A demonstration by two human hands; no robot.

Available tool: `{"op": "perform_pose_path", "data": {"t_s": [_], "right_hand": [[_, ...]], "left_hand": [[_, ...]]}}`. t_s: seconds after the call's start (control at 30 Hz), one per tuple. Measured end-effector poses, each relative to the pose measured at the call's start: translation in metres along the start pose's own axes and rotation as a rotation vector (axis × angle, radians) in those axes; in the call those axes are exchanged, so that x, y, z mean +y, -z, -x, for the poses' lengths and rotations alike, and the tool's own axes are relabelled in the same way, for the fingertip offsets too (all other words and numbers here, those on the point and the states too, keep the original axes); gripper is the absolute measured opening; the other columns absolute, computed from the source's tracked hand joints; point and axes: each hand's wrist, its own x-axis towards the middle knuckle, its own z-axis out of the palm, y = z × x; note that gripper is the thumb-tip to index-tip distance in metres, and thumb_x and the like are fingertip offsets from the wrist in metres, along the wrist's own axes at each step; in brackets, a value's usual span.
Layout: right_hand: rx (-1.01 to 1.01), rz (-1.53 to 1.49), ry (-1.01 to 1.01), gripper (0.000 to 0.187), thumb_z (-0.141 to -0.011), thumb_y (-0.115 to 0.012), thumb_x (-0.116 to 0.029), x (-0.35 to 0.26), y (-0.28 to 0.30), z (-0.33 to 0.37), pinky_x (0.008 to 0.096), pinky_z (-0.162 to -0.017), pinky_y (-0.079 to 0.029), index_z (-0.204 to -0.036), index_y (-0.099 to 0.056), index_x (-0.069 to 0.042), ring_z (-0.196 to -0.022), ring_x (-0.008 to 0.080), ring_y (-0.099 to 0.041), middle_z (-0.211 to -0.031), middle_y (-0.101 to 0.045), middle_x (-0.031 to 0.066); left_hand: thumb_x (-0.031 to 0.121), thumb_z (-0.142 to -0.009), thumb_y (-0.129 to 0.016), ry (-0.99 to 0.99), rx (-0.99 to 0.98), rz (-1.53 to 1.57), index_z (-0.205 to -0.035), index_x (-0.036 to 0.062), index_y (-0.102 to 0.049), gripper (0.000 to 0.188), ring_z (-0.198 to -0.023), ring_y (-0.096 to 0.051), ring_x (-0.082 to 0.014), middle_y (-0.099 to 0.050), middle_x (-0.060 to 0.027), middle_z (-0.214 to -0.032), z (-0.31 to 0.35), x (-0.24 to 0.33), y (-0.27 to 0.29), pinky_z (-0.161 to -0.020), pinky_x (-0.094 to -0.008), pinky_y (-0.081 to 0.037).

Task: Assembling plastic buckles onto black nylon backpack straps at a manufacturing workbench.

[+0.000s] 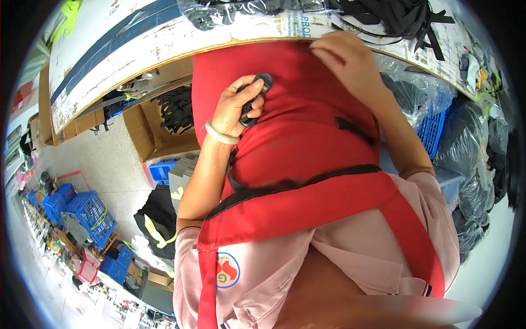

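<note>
My left hand (235, 107) is closed around a black oblong piece (256, 101) with a rounded end, held in front of the red apron (285, 120). Its exact kind I cannot make out. The thumb presses near its upper end, and a pale bangle circles that wrist. At the table's front edge, my right hand (350, 63) is slightly blurred, its fingers loosely bent and apart, with nothing visible in them. Beyond it on the table (159, 35) lies a heap of black straps (394, 22).
A clear plastic bag of black parts (230, 13) lies at the table's far side. Below the table, to the left, stands a cardboard box (142, 131) holding black pieces. Blue crates (90, 216) are on the left; plastic bags (466, 142) and a blue basket (433, 131) crowd the right.
</note>
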Motion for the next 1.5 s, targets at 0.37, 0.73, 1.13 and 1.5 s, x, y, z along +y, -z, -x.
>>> {"op": "perform_pose_path", "data": {"t_s": [0.37,0.73,1.13,1.5], "right_hand": [[0.147,0.072,-0.11,0.018,-0.085,-0.065,-0.017,-0.009,0.011,0.001,0.0341,-0.075,-0.049,-0.099,-0.066,-0.006,-0.08,0.0257,-0.061,-0.088,-0.065,0.0081],[-0.397,-0.885,-0.547,0.021,-0.091,-0.061,-0.023,-0.038,-0.042,-0.011,0.02,-0.059,-0.038,-0.093,-0.064,-0.003,-0.067,0.0036,-0.05,-0.073,-0.061,-0.0015],[-0.469,-0.862,-0.72,0.02,-0.091,-0.062,-0.023,-0.045,-0.024,-0.009,0.0187,-0.054,-0.036,-0.09,-0.065,-0.003,-0.061,0.0008,-0.046,-0.068,-0.055,-0.0056],[-0.518,-0.8,-0.712,0.019,-0.089,-0.06,-0.022,-0.042,-0.033,-0.003,0.0185,-0.052,-0.032,-0.081,-0.061,-0.006,-0.059,0.0002,-0.042,-0.066,-0.05,-0.0073]], "left_hand": [[0.001,-0.084,-0.067,-0.164,0.018,-0.285,-0.09,0.0043,-0.059,0.01,-0.052,-0.051,-0.0062,-0.057,-0.0018,-0.068,-0.007,-0.002,-0.016,-0.037,-0.018,-0.03],[0.006,-0.083,-0.07,-0.397,0.12,-0.383,-0.091,0.0017,-0.065,0.01,-0.049,-0.046,-0.0033,-0.062,-0.0034,-0.071,-0.007,0.004,-0.027,-0.037,-0.0164,-0.03],[0.005,-0.079,-0.073,-0.621,0.266,-0.763,-0.085,-0.0002,-0.069,0.009,-0.055,-0.05,-0.0046,-0.059,0.0028,-0.064,-0.011,0.002,-0.016,-0.05,-0.0204,-0.041],[0.003,-0.072,-0.07,-0.87,0.24,-1.273,-0.087,0.0005,-0.067,0.015,-0.065,-0.063,-0.0234,-0.063,-0.013,-0.075,-0.01,0.004,-0.022,-0.059,-0.0318,-0.05]]}}
